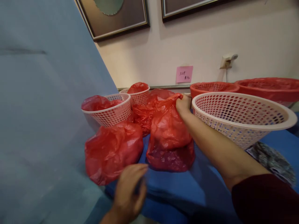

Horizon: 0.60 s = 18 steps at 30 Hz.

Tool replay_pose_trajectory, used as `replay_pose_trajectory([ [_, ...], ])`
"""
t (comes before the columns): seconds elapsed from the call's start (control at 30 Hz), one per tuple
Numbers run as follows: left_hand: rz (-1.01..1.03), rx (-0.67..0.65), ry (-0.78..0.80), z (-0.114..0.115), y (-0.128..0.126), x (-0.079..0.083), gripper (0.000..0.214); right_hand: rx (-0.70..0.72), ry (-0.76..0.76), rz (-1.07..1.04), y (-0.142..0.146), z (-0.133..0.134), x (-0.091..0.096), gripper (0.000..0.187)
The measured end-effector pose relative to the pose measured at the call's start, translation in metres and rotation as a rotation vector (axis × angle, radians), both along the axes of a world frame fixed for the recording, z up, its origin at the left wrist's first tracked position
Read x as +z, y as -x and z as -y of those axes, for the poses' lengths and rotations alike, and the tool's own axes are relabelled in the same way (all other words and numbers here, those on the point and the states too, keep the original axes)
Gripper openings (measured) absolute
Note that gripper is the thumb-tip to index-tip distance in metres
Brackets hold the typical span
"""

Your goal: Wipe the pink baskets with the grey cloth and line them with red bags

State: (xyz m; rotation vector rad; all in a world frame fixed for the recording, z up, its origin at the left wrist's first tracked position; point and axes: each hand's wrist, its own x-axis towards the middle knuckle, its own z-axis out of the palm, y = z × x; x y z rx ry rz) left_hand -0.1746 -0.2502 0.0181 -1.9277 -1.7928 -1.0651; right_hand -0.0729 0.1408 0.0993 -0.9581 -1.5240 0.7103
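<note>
My right hand [183, 104] is closed round the gathered top of a red plastic bag [171, 133] that stands on the blue-covered table. The bag looks partly filled, with a darker lower part; its contents cannot be made out. Low in front, my left hand [130, 188] is slightly blurred, with the thumb apart from the curved fingers and nothing between them. Just beyond it rests a second red plastic bag [113, 149], bulging and loose. More crumpled red plastic [143, 116] lies behind the two bags.
A large pale pink plastic basket [243, 127] stands right of my forearm. At the back left are two smaller baskets [109, 113] with red bags inside. Red-lined containers [215, 87] stand at the back right. A patterned grey item [272, 160] lies beneath the large basket's edge.
</note>
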Motion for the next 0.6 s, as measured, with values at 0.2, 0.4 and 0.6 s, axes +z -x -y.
replay_pose_trajectory([
  [0.2,0.032,-0.046,0.596,-0.083,-0.028,-0.052,0.061,0.083,0.073,0.15,0.003,0.031,-0.029,0.022],
  [0.4,0.078,0.003,0.469,-0.108,-0.011,-0.056,0.046,0.156,0.054,0.236,-0.011,0.059,-0.062,0.021],
  [0.6,0.262,0.139,-0.093,-0.118,-0.006,-0.043,0.086,0.298,-0.191,0.169,-0.022,0.114,-0.031,0.021],
])
